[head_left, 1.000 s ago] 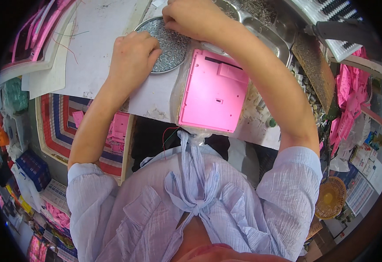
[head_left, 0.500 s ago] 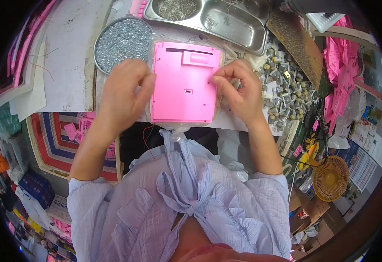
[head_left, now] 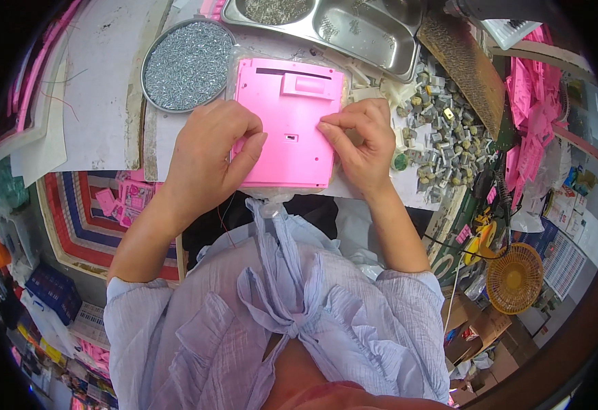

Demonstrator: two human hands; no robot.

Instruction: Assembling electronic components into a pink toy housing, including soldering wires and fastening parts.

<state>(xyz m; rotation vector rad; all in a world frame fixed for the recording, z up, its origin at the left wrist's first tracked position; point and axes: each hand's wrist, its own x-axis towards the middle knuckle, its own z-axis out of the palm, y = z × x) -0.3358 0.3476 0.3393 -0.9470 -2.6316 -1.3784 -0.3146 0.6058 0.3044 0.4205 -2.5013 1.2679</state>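
Observation:
A flat pink plastic casing (head_left: pixel 289 165) with a long slot, a raised block and several small holes lies in front of me on a clear plastic-wrapped pad (head_left: pixel 272 193). Over its left part, my left hand (head_left: pixel 211 152) has thumb and forefinger brought together, the other fingers curled. At the right edge my right hand (head_left: pixel 366 140) is closed in a pinch, its fingertips over the casing's face. Whatever either pinch holds, if anything, is too small to make out. A small switch-like part (head_left: pixel 291 137) shows in the casing's rectangular opening.
A round metal dish (head_left: pixel 188 65) full of small screws stands beyond my left hand. A steel compartment tray (head_left: pixel 364 41) with small metal pieces is at the back. Many small motor-like parts (head_left: pixel 442 137) are heaped on the right, near a brown board (head_left: pixel 459 65).
My left hand has moved right, from the casing's left edge onto its face. My right hand has shifted slightly left, its fingertips farther over the casing.

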